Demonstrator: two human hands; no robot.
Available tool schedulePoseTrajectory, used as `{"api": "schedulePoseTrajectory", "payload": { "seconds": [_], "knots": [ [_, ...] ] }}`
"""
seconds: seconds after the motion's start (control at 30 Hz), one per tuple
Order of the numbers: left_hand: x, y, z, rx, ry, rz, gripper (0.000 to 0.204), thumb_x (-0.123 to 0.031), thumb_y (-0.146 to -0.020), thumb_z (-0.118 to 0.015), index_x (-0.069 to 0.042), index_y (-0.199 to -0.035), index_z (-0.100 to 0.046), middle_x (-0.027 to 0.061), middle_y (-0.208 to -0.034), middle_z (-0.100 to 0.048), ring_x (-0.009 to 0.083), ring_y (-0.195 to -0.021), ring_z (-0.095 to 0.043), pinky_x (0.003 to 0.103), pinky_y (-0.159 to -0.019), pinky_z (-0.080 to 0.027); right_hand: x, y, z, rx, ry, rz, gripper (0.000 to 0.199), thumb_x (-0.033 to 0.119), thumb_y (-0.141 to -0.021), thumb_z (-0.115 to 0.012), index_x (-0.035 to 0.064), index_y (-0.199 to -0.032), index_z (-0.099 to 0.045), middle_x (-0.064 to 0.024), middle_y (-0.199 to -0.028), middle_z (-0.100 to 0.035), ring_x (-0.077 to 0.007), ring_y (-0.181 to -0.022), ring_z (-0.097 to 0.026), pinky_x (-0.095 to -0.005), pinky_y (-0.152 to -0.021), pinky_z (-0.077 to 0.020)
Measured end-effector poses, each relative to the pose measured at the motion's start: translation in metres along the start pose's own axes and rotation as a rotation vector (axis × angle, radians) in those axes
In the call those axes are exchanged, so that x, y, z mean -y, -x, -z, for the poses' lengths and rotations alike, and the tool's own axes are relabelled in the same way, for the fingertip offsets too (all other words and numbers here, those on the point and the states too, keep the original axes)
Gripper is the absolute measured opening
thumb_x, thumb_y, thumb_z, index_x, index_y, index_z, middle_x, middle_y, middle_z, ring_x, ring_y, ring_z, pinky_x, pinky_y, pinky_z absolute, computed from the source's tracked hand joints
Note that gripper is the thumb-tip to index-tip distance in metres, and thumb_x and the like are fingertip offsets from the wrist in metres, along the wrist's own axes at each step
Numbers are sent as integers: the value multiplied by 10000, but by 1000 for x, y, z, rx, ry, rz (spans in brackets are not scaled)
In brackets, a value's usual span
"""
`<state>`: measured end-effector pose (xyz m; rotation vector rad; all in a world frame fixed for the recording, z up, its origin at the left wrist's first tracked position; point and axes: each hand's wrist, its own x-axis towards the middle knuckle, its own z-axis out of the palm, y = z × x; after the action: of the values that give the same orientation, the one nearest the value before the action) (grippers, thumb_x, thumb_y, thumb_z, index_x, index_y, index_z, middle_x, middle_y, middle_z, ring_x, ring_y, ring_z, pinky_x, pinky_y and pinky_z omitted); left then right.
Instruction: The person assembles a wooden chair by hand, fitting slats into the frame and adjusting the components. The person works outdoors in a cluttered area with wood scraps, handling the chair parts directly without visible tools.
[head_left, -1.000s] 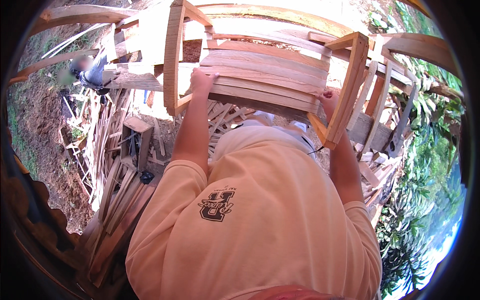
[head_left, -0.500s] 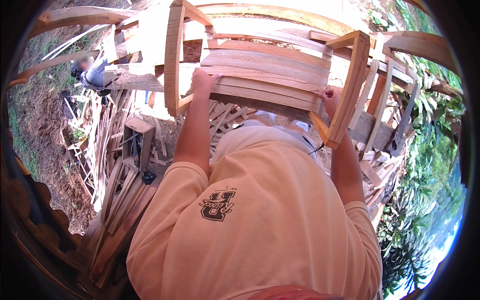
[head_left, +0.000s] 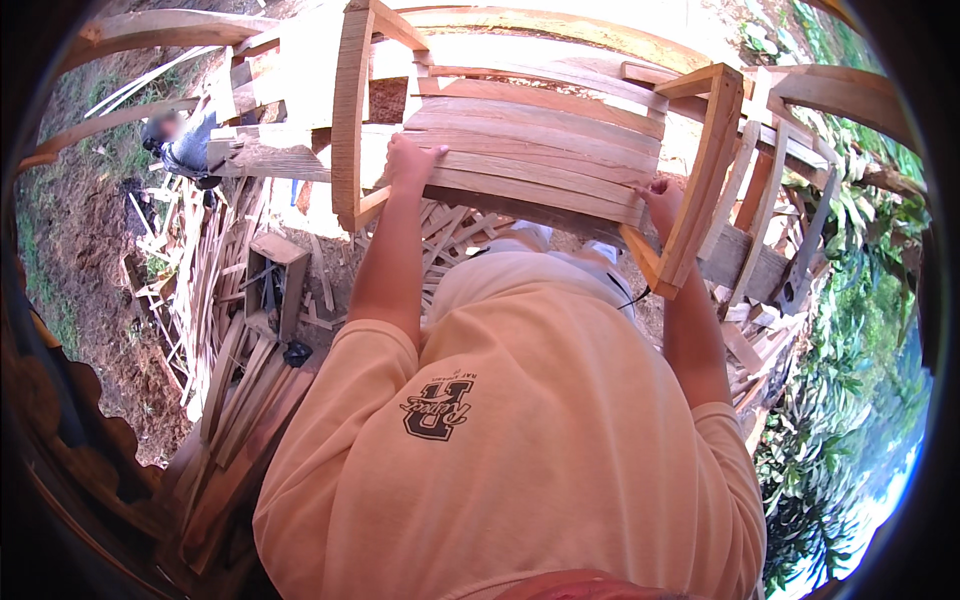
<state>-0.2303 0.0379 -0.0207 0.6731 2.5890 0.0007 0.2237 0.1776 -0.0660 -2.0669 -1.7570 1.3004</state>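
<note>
Several thin wooden slats (head_left: 540, 150) lie side by side between two end frames. My left hand (head_left: 410, 162) is closed round their left end, its thumb lying over the top of the slats near the closest edge. At the other end my right hand (head_left: 660, 207) pinches the near slats' right tip between thumb and fingers. The left rectangular wooden frame (head_left: 347, 120) stands upright just beyond my left hand. To the right, the matching wooden frame (head_left: 705, 180) rises close beside my right hand and partly hides my wrist.
Below the slats runs a darker beam (head_left: 490, 204). Scrap wood strips (head_left: 190, 290) litter the ground at left, near a wooden box (head_left: 280, 255). Stacked boards (head_left: 235, 410) lean nearby. Another person (head_left: 190, 145) is at far left. A handsaw (head_left: 800, 265) hangs at right, before leafy plants (head_left: 850, 370).
</note>
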Motion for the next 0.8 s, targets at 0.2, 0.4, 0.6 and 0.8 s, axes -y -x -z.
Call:
{"api": "schedulePoseTrajectory", "payload": {
  "seconds": [0.2,0.4,0.6,0.8],
  "knots": [
    [-9,-7,8,101,57,126,1006,-460,-665,-928,77,-1337,-406,273,-1325,-580,367,-1230,-599,452,-1001,-526,-5,-6,-1,5,33,-15,308,279,-836,-821,37,-875,-634,-12,-737,-604,-114,-656,-541,-296,-585,-442],
    [-11,-11,2,121,137,180,1130,-504,-647,-922,80,-1415,-335,268,-1399,-516,369,-1300,-540,452,-1079,-468,-32,-30,-10,-2,78,-15,372,393,-893,-763,39,-849,-661,-14,-708,-621,-106,-624,-539,-296,-552,-417],
    [-17,-1,-4,76,44,193,1167,-578,-644,-895,79,-1423,-328,247,-1439,-474,357,-1338,-494,440,-1112,-429,8,-13,4,77,48,-142,375,395,-880,-768,36,-799,-696,-28,-685,-633,-125,-643,-568,-310,-578,-428],
    [-27,4,3,76,0,207,1166,-594,-633,-897,64,-1416,-336,228,-1441,-480,346,-1336,-497,466,-1111,-411,6,-13,4,51,26,-163,382,398,-846,-793,22,-824,-726,-38,-707,-650,-142,-643,-577,-316,-594,-435]
  ]
}}
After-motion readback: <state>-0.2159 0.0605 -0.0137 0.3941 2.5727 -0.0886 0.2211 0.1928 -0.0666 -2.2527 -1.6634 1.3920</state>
